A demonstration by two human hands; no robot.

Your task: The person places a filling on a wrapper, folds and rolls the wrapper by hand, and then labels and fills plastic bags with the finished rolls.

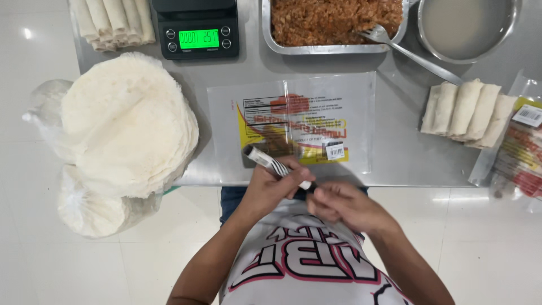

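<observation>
Steel table (395, 164) – brushed, flat, reflective, its near edge just past the hands. Stack of round white wrappers (127, 121) at the left edge: thin, floury, ragged rims, overhanging the table on a clear plastic bag (90, 212). Flat clear printed package (293, 127) lies centre, smooth and glossy. Rectangular metal tray (333, 25) of crumbly red-brown filling at top, fork (406, 53) with tines in it, handle angling right. Round metal bowl (468, 25) of cloudy liquid at top right. Black digital scale (196, 31) with a lit green display at top left, rolled wrappers (113, 22) beside it. Four pale rolls (468, 113) in a row at right, next to another printed bag (522, 152).

Left hand (271, 186) – clenched round a marker pen (271, 162), black-and-white barrel, slanting up-left over the package's near edge. Right hand (344, 206) loosely curled, fingertips at the pen's lower end; can't tell whether it grips anything.
</observation>
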